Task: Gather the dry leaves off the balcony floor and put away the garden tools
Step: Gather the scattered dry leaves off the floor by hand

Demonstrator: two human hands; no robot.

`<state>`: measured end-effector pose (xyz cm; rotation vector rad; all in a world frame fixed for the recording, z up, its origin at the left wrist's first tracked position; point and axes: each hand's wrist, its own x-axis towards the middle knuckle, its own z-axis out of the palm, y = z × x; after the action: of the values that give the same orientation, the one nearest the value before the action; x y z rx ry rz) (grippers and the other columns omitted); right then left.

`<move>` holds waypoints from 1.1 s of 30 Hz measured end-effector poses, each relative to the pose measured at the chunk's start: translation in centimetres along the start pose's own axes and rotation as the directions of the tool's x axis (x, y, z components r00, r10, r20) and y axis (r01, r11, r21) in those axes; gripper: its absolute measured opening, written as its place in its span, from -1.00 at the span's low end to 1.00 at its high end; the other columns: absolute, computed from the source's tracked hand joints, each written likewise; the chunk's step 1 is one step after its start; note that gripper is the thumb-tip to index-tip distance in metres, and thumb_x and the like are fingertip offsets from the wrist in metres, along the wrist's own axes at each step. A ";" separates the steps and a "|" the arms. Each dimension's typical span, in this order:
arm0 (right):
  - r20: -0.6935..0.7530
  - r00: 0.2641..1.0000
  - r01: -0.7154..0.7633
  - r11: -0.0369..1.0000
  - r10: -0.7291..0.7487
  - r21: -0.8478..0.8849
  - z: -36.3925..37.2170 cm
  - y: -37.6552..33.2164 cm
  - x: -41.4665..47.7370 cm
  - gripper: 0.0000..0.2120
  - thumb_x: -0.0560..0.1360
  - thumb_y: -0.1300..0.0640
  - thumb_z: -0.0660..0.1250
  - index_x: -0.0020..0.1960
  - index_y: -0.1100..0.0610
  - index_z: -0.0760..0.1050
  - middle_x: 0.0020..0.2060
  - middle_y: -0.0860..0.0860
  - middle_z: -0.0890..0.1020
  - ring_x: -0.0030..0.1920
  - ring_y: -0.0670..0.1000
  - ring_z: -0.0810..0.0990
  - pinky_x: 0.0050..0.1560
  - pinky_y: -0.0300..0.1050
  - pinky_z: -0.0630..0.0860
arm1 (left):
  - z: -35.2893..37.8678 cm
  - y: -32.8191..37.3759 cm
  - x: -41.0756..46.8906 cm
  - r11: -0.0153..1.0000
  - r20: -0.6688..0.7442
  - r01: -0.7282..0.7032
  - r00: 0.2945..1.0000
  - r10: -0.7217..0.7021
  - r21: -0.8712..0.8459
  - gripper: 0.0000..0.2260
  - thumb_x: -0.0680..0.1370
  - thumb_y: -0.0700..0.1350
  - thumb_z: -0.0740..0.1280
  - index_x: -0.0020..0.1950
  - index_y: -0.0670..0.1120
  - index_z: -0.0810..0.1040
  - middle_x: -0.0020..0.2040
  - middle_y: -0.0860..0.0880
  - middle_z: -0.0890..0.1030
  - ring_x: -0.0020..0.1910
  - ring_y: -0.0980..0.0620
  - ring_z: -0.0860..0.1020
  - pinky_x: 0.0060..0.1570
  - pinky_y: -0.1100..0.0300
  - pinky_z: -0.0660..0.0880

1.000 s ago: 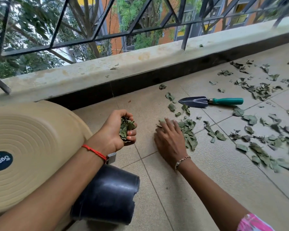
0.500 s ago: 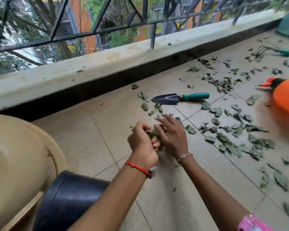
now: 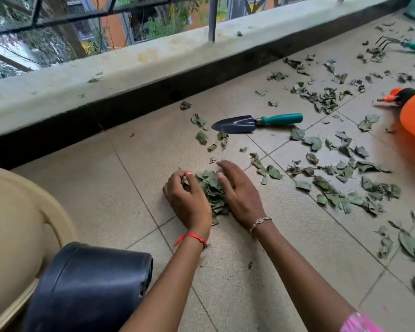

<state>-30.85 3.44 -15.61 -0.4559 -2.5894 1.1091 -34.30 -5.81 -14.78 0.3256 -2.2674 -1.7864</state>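
Left hand (image 3: 187, 200): fingers curled, clutching a few dry leaves (image 3: 211, 190) at the heap's left edge
Right hand (image 3: 240, 191): fingers straight, palm down, pressed against the heap's right side
Heap: dull green, crumpled, bunched between both hands on the tiled floor (image 3: 225, 271)
Loose leaves (image 3: 333, 192): strewn over the floor to the right
Trowel (image 3: 256, 121): flat on the floor beyond the heap, teal handle pointing right
Hand rake (image 3: 403, 44): far right, among more leaves

Got a big beige plastic thing (image 3: 15, 224) down at the left edge, pale concrete ledge (image 3: 130, 68) along the back with dark metal railing (image 3: 212, 17) on top, trees (image 3: 161, 25) and an orange building (image 3: 110, 32) beyond.
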 end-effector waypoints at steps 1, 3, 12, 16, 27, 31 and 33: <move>0.010 1.000 -0.005 0.999 0.006 -0.040 0.5 -0.4 0.0 -0.53 0.55 -0.11 0.01 0.33 0.07 0.42 0.32 -0.06 0.44 0.35 -0.12 0.33 0.32 -0.38 0.12 | 0.2 -0.4 0.1 0.998 0.045 -0.032 0.999 0.029 0.054 -0.85 0.58 -0.21 0.24 -0.04 -0.22 0.58 0.04 -0.12 0.60 0.14 -0.08 0.46 0.14 0.08 0.38; 0.016 1.000 -0.017 1.000 0.017 -0.019 1.7 -1.5 -0.2 -0.52 0.55 -0.10 -0.01 0.30 0.11 0.45 0.28 -0.02 0.48 0.32 -0.09 0.36 0.33 -0.34 0.17 | 0.4 -0.9 -0.1 0.984 0.149 -0.086 0.987 0.062 0.154 -0.76 0.60 -0.15 0.20 0.10 -0.21 0.60 0.26 -0.13 0.54 0.36 -0.10 0.36 0.38 0.06 0.23; 0.104 0.899 -0.340 0.527 0.426 0.779 3.9 -6.3 -1.7 -0.80 0.56 0.21 0.22 0.09 0.25 0.57 -0.01 0.09 0.65 0.01 -0.04 0.60 -0.01 -0.30 0.50 | -1.1 1.1 0.1 0.863 0.315 0.352 0.918 -0.241 -0.363 -0.73 0.64 -0.18 0.09 -0.05 -0.08 0.58 -0.07 -0.01 0.60 -0.03 0.05 0.55 -0.03 0.25 0.44; 0.209 0.868 -0.348 0.252 0.450 0.903 3.4 -7.5 -2.1 -0.84 0.53 0.22 0.25 -0.06 0.27 0.59 -0.12 0.15 0.65 -0.07 0.03 0.62 0.00 -0.14 0.55 | -2.1 2.1 0.1 0.654 0.467 0.551 0.823 -0.323 -0.518 -0.65 0.65 -0.06 0.03 -0.11 -0.11 0.57 -0.21 -0.06 0.56 -0.20 0.05 0.53 -0.17 0.24 0.46; 0.349 0.890 -0.205 -0.426 0.294 0.881 0.5 -9.2 0.0 -0.75 0.41 0.10 0.24 -0.30 0.18 0.64 -0.28 0.10 0.66 -0.25 0.03 0.66 -0.15 -0.16 0.59 | -2.8 7.4 0.3 0.501 0.566 0.620 0.776 -0.278 -0.604 -0.62 0.62 -0.04 0.04 0.04 -0.21 0.59 -0.19 -0.13 0.66 -0.18 -0.04 0.63 -0.11 0.16 0.57; 0.373 0.890 -0.238 -0.431 0.263 0.871 -0.2 -9.7 2.4 -0.81 0.34 0.10 0.32 -0.17 0.18 0.65 -0.16 0.10 0.67 -0.14 0.05 0.65 0.08 -0.04 0.49 | -1.5 9.1 1.8 0.457 0.555 0.634 0.771 -0.311 -0.624 -0.65 0.61 -0.06 0.06 0.03 -0.20 0.60 -0.17 -0.10 0.68 -0.17 -0.03 0.65 -0.14 0.18 0.60; 0.373 0.890 -0.244 -0.417 0.263 0.876 -1.8 -10.6 4.2 -0.77 0.28 0.10 0.41 -0.11 0.19 0.64 -0.11 0.11 0.67 -0.10 0.06 0.65 0.10 -0.02 0.49 | -0.5 11.4 2.6 0.420 0.571 0.654 0.756 -0.320 -0.630 -0.66 0.60 -0.07 0.07 -0.01 -0.19 0.59 -0.19 -0.09 0.68 -0.20 -0.02 0.65 -0.17 0.20 0.60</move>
<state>-35.85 -0.66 -5.97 -0.5319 -0.3972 2.8231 -36.98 -4.47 -3.49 0.5500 -1.2483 -3.2217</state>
